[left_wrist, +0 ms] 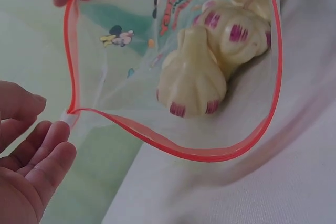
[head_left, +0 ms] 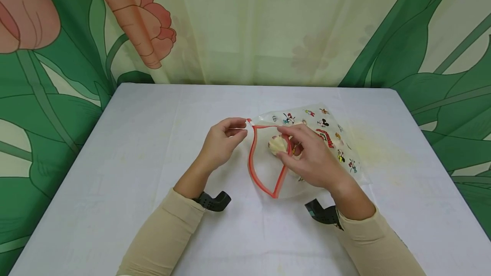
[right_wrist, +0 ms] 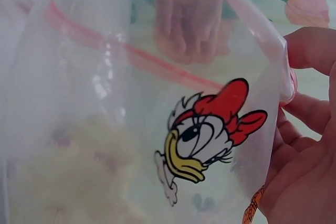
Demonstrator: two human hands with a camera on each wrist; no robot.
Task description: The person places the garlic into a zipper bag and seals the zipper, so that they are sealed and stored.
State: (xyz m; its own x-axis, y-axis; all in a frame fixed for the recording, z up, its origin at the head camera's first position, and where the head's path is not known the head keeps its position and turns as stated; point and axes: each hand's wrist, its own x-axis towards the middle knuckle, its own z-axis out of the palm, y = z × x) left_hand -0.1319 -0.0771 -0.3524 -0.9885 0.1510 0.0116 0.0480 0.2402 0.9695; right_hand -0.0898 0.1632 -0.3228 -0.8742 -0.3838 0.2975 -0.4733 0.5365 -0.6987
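Observation:
A clear zip bag (head_left: 307, 114) with a red zip rim and printed cartoon figures lies at mid-table, its mouth spread toward the left. Inside are several cream garlic bulbs (left_wrist: 193, 80) with purple marks, seen clearest in the left wrist view. My right hand (head_left: 312, 152) pinches the bag's rim between thumb and fingers; in the right wrist view a cartoon duck print sits beside those fingers. At the rim's far left corner is a white zip slider (left_wrist: 67, 117). My left hand (head_left: 224, 142) has its fingertips right by this slider, thumb and fingers apart.
The bag rests on a white-covered table (head_left: 153, 110). Behind it hangs a pale curtain (head_left: 245, 24) with large flower and leaf prints. Black camera mounts (head_left: 215, 201) stick out inward from both wrists.

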